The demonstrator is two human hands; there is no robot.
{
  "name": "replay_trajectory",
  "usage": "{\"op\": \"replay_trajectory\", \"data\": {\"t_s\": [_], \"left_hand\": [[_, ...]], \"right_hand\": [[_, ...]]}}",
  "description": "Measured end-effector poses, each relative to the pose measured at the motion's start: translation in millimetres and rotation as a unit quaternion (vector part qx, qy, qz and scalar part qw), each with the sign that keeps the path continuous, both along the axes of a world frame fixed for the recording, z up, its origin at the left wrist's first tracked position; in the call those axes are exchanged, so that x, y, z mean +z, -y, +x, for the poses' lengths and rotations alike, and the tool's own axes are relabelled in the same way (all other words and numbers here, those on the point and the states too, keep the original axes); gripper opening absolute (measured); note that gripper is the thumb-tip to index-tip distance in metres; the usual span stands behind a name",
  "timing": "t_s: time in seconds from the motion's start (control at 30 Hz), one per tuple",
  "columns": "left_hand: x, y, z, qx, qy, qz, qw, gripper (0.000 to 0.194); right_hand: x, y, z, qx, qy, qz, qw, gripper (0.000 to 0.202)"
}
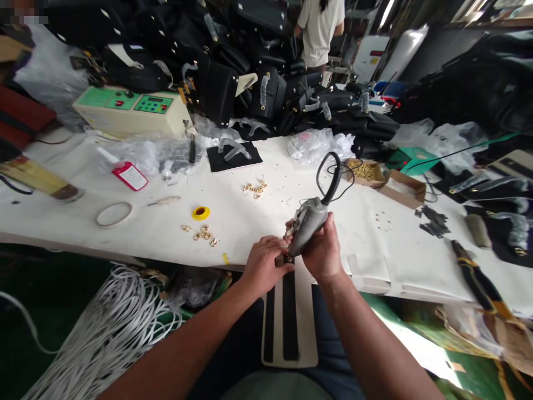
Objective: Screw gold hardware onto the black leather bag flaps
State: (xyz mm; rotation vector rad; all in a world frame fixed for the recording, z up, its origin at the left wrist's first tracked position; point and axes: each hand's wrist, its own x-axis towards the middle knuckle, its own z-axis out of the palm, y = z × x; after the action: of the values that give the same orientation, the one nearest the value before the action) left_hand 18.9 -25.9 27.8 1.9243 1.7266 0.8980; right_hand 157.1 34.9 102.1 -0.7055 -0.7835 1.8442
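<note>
My right hand (325, 250) is wrapped round a grey handheld tool (308, 225), which tilts and has a dark cable looping from its top. Beside it, at the table's front edge, my left hand (264, 264) pinches the end of a dark strip just under the tool's lower tip. A cream panel with black strips (306, 322) hangs down from there over my lap. Small gold metal fittings (255, 189) lie on the table beyond my hands, and more gold pieces (205, 234) are to the left, near a yellow tape roll (201, 213).
On the white table (233, 205) are a red bottle (130, 175), a control box (133, 114), a box of gold parts (364, 171) and pliers (474, 272). Black bags (216, 83) are piled behind. A person (320, 33) stands beyond them.
</note>
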Motion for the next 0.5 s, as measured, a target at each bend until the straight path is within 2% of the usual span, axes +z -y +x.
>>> {"op": "replay_trajectory", "data": {"t_s": [0.27,0.5], "left_hand": [[-1.5,-0.6,1.5,-0.004,0.005,0.003,1.0,0.029],[1.3,0.6,3.1,-0.008,0.008,-0.013,1.0,0.028]], "right_hand": [[-2.0,2.0,-0.1,0.003,-0.023,0.017,1.0,0.056],[-6.3,1.7,-1.0,-0.028,-0.013,0.026,0.999,0.055]]}}
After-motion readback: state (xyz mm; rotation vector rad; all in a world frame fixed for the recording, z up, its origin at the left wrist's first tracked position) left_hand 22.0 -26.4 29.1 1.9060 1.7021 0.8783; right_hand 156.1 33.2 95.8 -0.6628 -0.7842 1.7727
